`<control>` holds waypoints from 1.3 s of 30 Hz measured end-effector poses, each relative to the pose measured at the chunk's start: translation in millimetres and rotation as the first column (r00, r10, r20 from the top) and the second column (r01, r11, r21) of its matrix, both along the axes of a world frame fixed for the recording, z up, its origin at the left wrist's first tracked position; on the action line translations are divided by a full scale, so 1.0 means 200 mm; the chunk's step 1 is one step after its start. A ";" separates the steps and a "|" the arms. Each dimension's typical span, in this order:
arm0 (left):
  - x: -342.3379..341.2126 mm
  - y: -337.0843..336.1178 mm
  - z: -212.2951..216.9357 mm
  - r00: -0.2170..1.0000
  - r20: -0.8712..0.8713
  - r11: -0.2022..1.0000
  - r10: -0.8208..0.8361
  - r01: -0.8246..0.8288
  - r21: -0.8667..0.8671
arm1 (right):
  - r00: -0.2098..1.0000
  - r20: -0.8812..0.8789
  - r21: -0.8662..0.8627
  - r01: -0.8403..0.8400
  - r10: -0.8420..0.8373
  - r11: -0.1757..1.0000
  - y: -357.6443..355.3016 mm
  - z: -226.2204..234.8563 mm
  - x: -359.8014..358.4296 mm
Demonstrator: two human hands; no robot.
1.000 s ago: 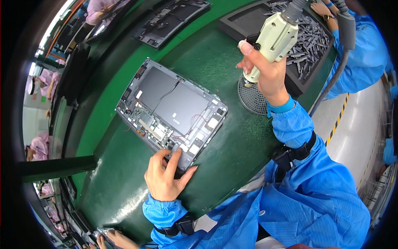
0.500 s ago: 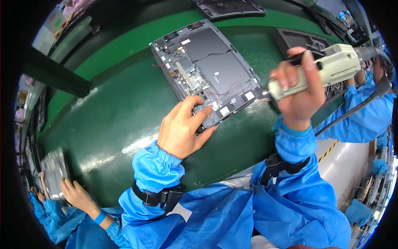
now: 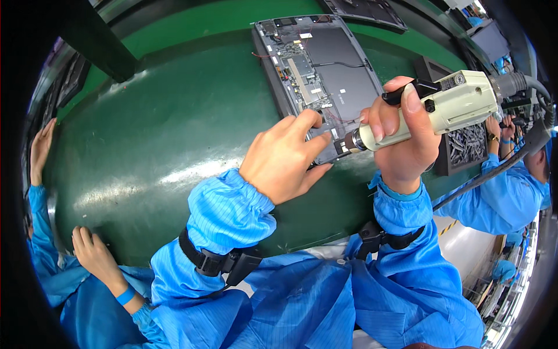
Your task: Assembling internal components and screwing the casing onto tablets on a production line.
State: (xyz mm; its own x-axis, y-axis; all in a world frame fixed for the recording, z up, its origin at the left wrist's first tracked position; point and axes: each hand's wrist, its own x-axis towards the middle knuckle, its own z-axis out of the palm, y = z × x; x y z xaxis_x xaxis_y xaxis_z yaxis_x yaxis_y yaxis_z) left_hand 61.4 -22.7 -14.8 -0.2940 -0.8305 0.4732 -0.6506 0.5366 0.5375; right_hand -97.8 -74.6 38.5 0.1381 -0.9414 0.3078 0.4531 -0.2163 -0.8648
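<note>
A grey laptop base (image 3: 343,46) lies with its inside exposed, showing a circuit board, thin wires and a flat dark area. My left hand (image 3: 282,157) grips its near corner, fingers bent over the casing and thumb at the edge. In my right hand (image 3: 410,136) is a cream electric screwdriver (image 3: 462,107) with a black lever, held nearly level. Its nose points left at the laptop's near edge, close to my left fingertips. Whether the bit touches a screw is too small to tell. A thick grey cable runs from the screwdriver's back end.
On the green worktable (image 3: 157,128), a dark tray (image 3: 465,145) of small metal-looking parts stands right, partly behind the screwdriver. Another opened casing (image 3: 372,11) lies at the far side. A dark post (image 3: 104,46) rises far left. Co-workers' hands (image 3: 96,259) are at the left; another blue-sleeved person (image 3: 500,192) is at right.
The screwdriver's nose has come left and down to the laptop's near corner by my left hand. The view has shifted. The co-worker's panel at left is out of sight.
</note>
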 end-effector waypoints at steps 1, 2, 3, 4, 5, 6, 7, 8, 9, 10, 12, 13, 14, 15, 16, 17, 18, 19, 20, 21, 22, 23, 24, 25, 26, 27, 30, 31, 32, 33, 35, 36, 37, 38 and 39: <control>0.00 0.00 0.00 1.000 0.001 1.000 0.000 0.000 0.003 | 1.000 0.000 0.004 -0.002 0.002 1.000 0.00 0.00 0.00; 0.00 0.00 0.00 1.000 0.003 1.000 0.000 0.000 0.005 | 1.000 0.002 0.002 0.001 -0.001 1.000 0.00 0.00 0.00; 0.00 0.00 0.00 1.000 0.004 1.000 -0.001 0.001 0.007 | 1.000 0.004 -0.001 0.006 -0.006 1.000 -0.01 0.00 0.00; 0.00 0.00 0.00 1.000 0.003 1.000 0.000 0.000 0.006 | 1.000 0.006 0.001 0.007 -0.007 1.000 -0.01 0.00 0.00; 0.00 0.00 0.00 1.000 0.001 1.000 0.001 -0.001 0.004 | 1.000 0.007 -0.007 0.003 -0.003 1.000 -0.01 -0.01 0.00; -0.01 0.00 0.00 1.000 0.001 1.000 -0.001 0.001 0.006 | 1.000 0.007 -0.015 0.000 0.001 1.000 -0.01 -0.01 0.00; -0.01 -0.01 0.00 1.000 0.003 1.000 0.004 -0.004 0.007 | 1.000 0.008 -0.014 0.001 -0.001 1.000 -0.01 -0.01 0.00; -0.01 -0.01 0.00 1.000 0.006 1.000 0.010 -0.010 0.008 | 0.992 -0.126 -0.078 -0.008 -0.002 0.997 -0.01 -0.01 0.00; -0.01 -0.01 0.00 1.000 0.005 1.000 0.006 -0.006 0.010 | 0.966 -0.259 -0.138 -0.023 -0.013 0.990 0.00 0.00 -0.01; -0.01 -0.01 0.00 1.000 0.005 1.000 0.008 -0.008 0.010 | 0.964 -0.265 -0.146 -0.004 -0.035 0.989 0.01 0.00 0.01; -0.01 -0.01 0.00 1.000 0.008 1.000 0.009 -0.009 0.009 | 0.958 -0.285 -0.146 -0.010 -0.032 0.989 0.03 0.00 0.02; 0.00 -0.01 0.00 1.000 0.008 1.000 0.007 -0.007 0.011 | 0.953 -0.303 -0.148 -0.019 -0.027 0.989 0.03 -0.01 0.02; 0.00 -0.01 0.00 1.000 0.010 1.000 0.005 -0.005 0.013 | 0.955 -0.295 -0.151 -0.066 0.018 0.986 0.03 -0.01 0.02; -0.01 -0.01 0.00 1.000 0.013 1.000 0.004 -0.004 0.007 | 0.956 -0.292 -0.156 -0.064 0.015 0.986 0.03 -0.02 0.02; -0.01 -0.01 0.01 1.000 0.017 1.000 0.004 -0.004 0.010 | 0.963 -0.271 -0.153 -0.045 0.001 0.987 0.03 -0.02 0.02; -0.01 -0.01 0.01 1.000 0.022 1.000 0.003 -0.004 0.012 | 0.968 -0.249 -0.150 -0.025 -0.013 0.988 0.03 -0.02 0.02; -0.01 -0.01 0.01 1.000 0.025 1.000 0.002 -0.002 0.005 | 0.951 -0.307 -0.094 0.000 -0.029 0.996 0.04 -0.01 0.01; -0.01 -0.01 0.01 1.000 0.025 1.000 0.000 0.000 0.010 | 0.952 -0.304 -0.102 0.003 -0.034 0.995 0.02 -0.02 -0.01; -0.01 -0.01 0.00 1.000 0.024 1.000 -0.002 0.002 0.016 | 0.973 -0.206 -0.128 -0.134 0.105 0.983 -0.02 -0.06 -0.04; -0.01 -0.01 0.00 1.000 0.026 1.000 -0.004 0.004 0.008 | 0.962 -0.113 -0.168 -0.266 0.250 0.949 -0.05 -0.07 -0.06; -0.01 -0.01 0.00 0.999 0.038 1.000 -0.002 0.002 -0.002 | 0.971 0.016 -0.174 -0.233 0.240 0.957 -0.07 -0.06 -0.09; -0.01 -0.01 0.00 0.999 0.050 1.000 0.001 0.000 -0.011 | 0.963 0.144 -0.175 -0.200 0.226 0.964 -0.08 -0.05 -0.10; -0.01 -0.01 0.00 0.999 0.050 1.000 -0.003 0.004 -0.014 | 0.941 0.239 -0.200 -0.195 0.240 0.960 -0.11 -0.02 -0.14; -0.01 0.00 0.01 0.998 0.066 1.000 -0.005 0.006 -0.013 | 0.973 0.196 -0.123 -0.101 0.124 0.987 -0.10 0.02 -0.15; -0.01 0.00 0.01 0.997 0.082 1.000 -0.006 0.007 -0.011 | 0.980 0.179 -0.137 -0.062 0.086 0.989 -0.10 0.03 -0.16; -0.02 0.00 0.01 0.997 0.082 1.000 -0.015 0.016 -0.015 | 0.986 0.162 -0.154 -0.018 0.044 0.988 -0.11 0.03 -0.16; -0.03 0.00 0.01 0.991 0.126 0.998 -0.041 0.046 -0.036 | 0.980 0.192 -0.041 0.062 -0.053 0.997 -0.09 0.03 -0.11; -0.04 0.00 0.02 0.985 0.168 0.998 -0.041 0.048 -0.037 | 0.980 0.192 -0.041 0.069 -0.060 0.997 -0.09 0.02 -0.13; -0.04 0.01 0.02 0.977 0.209 0.998 -0.041 0.050 -0.038 | 0.981 0.192 -0.043 -0.019 0.027 0.999 -0.10 -0.02 -0.16; -0.04 0.01 0.02 0.977 0.206 0.998 -0.047 0.056 -0.037 | 0.975 0.191 -0.044 -0.108 0.114 0.993 -0.10 -0.04 -0.18; -0.05 0.01 0.03 0.971 0.236 0.999 -0.033 0.041 -0.031 | 0.976 0.178 -0.057 -0.115 0.123 0.992 -0.11 -0.05 -0.20; -0.05 0.00 0.03 0.972 0.234 0.999 -0.034 0.041 -0.027 | 0.967 0.173 -0.080 -0.173 0.185 0.982 -0.12 -0.06 -0.20; -0.04 0.00 0.03 0.973 0.227 0.999 -0.033 0.041 -0.030 | 0.955 0.166 -0.103 -0.231 0.246 0.967 -0.13 -0.06 -0.21; -0.05 0.00 0.02 0.975 0.219 0.999 -0.032 0.040 -0.034 | 0.956 0.164 -0.099 -0.231 0.245 0.968 -0.13 -0.07 -0.21; -0.04 0.00 0.02 0.975 0.218 0.999 -0.032 0.040 -0.030 | 0.961 0.173 -0.073 -0.206 0.216 0.976 -0.13 -0.07 -0.20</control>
